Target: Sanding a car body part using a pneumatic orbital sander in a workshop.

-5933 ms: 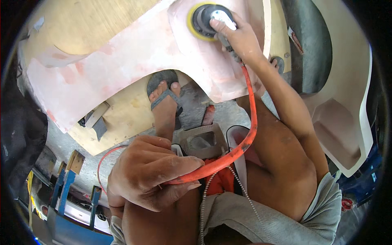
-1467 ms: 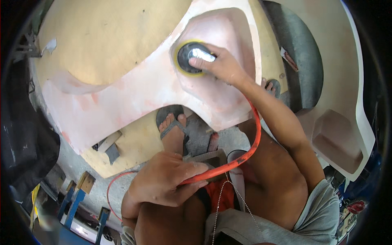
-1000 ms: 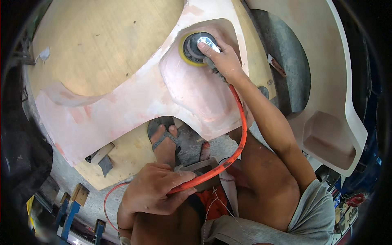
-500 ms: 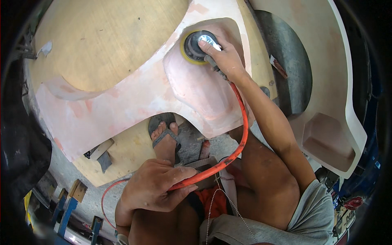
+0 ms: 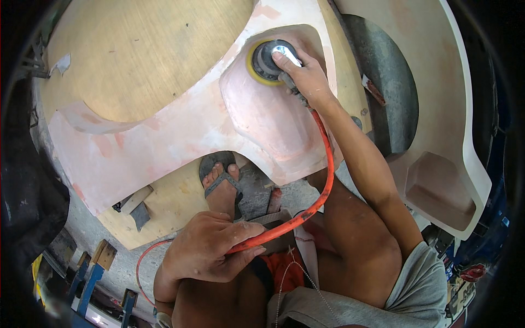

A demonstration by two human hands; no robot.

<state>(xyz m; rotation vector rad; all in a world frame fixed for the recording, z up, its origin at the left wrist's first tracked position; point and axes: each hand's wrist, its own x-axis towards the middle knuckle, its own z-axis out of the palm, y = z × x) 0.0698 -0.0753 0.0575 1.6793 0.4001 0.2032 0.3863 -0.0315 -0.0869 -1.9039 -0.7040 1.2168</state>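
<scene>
Pinkish-white, a shaped panel [image 5: 164, 143] lies over a plywood board [image 5: 147, 60]. Near the panel's right edge, in its recess [image 5: 270, 123], stands a yellow-padded sander [image 5: 263, 61], the right hand [image 5: 310, 77] curled snugly around its body; the left hand [image 5: 208, 249], closed in a pinch, holds the attached orange hose [image 5: 299, 220].

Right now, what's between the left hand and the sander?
The orange-red hose, pinched in the left hand, bows rightward up to the sander, gripped by the right hand; head view.

No legible text; only dark, unreadable lettering [image 5: 466, 295] on a pale panel [image 5: 461, 300] at lower right.
</scene>
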